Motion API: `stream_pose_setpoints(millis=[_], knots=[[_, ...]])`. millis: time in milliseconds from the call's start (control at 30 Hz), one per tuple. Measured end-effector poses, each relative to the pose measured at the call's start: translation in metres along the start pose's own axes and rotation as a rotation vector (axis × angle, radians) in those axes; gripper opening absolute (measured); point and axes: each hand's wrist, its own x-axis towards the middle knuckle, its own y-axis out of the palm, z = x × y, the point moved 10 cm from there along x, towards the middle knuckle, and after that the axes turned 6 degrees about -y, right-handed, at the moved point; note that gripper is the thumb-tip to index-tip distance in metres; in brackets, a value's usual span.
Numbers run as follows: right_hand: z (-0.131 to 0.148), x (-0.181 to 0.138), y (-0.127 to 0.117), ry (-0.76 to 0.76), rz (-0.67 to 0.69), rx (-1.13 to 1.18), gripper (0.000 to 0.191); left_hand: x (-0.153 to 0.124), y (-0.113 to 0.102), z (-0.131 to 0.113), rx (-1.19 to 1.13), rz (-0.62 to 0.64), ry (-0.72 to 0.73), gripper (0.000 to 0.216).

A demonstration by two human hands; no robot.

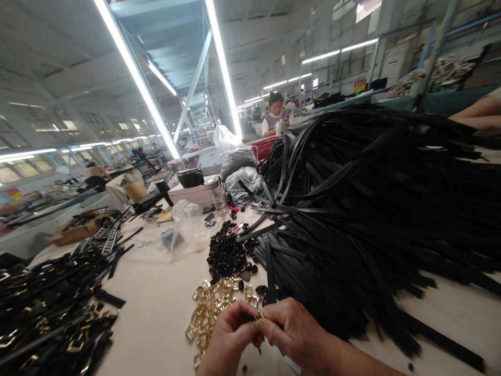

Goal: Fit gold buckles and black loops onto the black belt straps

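Low in the head view my two hands meet at the front of the table, fingers pinched together. My left hand (227,337) is closed on a black strap (246,316), of which only a short dark piece shows. My right hand (295,331) pinches a small gold buckle (260,313) against that strap; the fingers hide most of both. Just behind the left hand lies a heap of gold buckles (213,303). Farther back is a pile of small black loops (225,250). Long black straps (313,261) spread beside the right hand.
At left lies a heap of black straps with gold buckles (50,313). A glass bottle (216,196), a clear plastic bag (190,224) and pink-handled snips (235,230) stand or lie behind. Another person (276,117) sits across; a co-worker's arm (479,112) reaches in at right.
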Motion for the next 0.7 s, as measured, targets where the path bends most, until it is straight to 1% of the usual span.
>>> stream_pose_setpoints(millis=[100,167,300,400,467,533,700], knots=[[-0.001,0.0,0.001,-0.008,0.016,-0.021,0.034,-0.001,0.001,0.004,-0.038,0.031,-0.025,0.027],[0.001,0.0,0.0,-0.031,0.016,-0.067,0.03,0.0,0.0,0.008,-0.037,0.026,-0.051,0.029],[0.005,-0.002,0.0,-0.051,0.021,-0.078,0.022,0.002,-0.011,0.005,-0.003,-0.054,-0.029,0.032],[0.001,-0.001,-0.002,0.004,0.002,-0.088,0.019,0.003,-0.022,0.001,-0.096,-0.122,-0.013,0.032],[-0.002,0.0,-0.004,0.036,-0.02,-0.091,0.021,0.004,-0.027,0.004,-0.181,-0.147,-0.029,0.031],[-0.003,0.0,-0.003,0.042,-0.037,-0.055,0.023,0.006,-0.026,0.01,-0.234,-0.142,-0.052,0.031],[-0.012,-0.001,-0.001,0.074,-0.087,-0.032,0.023,0.009,-0.014,0.027,-0.31,-0.105,-0.105,0.025]])
